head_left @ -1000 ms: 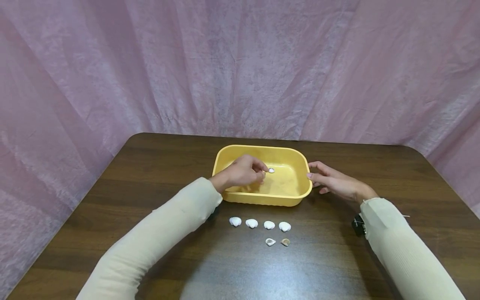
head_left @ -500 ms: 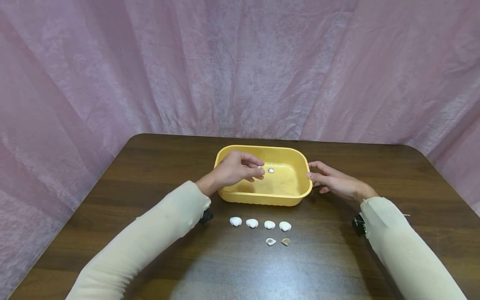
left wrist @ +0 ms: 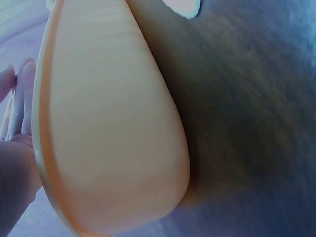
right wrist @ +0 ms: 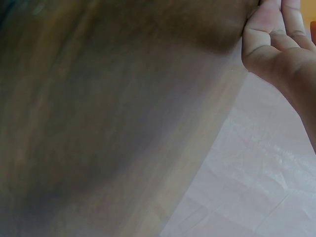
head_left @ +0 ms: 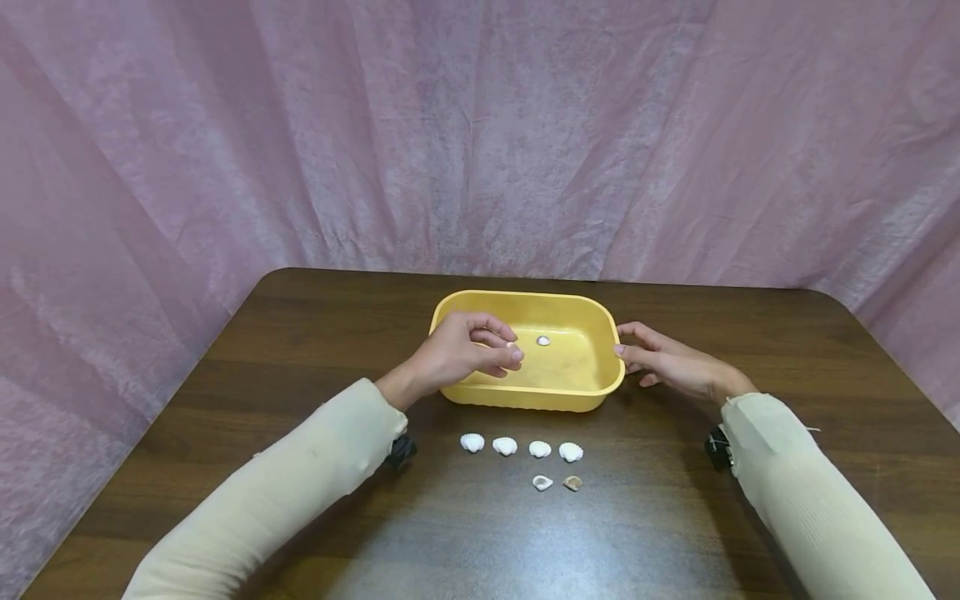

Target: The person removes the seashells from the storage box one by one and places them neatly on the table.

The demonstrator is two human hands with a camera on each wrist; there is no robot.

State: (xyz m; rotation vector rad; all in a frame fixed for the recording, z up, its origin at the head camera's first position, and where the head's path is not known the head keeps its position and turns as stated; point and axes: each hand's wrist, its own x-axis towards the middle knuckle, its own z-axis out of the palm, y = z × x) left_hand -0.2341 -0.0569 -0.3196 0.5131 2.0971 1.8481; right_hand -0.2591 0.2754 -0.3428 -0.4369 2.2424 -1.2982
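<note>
A yellow plastic tub point(head_left: 525, 400) stands on the table, with one small white shell point(head_left: 543, 341) on its floor. My left hand point(head_left: 457, 350) is over the tub's left side, thumb and fingertips pinching a tiny whitish shell point(head_left: 512, 344), mostly covered by the fingers. In the left wrist view the tub's outer wall point(left wrist: 113, 123) hides part of that hand. My right hand point(head_left: 671, 362) rests against the tub's right end, thumb tip at the rim and fingers loosely bent along the outside. Its fingers point(right wrist: 276, 24) appear at the upper right of the right wrist view.
In front of the tub lies a row of several white ribbed shells point(head_left: 505, 447). Nearer to me are a small white shell point(head_left: 542, 482) and a brownish shell point(head_left: 572, 482). A pink curtain point(head_left: 480, 142) hangs behind the dark wooden table point(head_left: 300, 358).
My left hand has drawn back leftward from the middle of the tub, away from the shell on its floor. The right hand and the tub have stayed in place.
</note>
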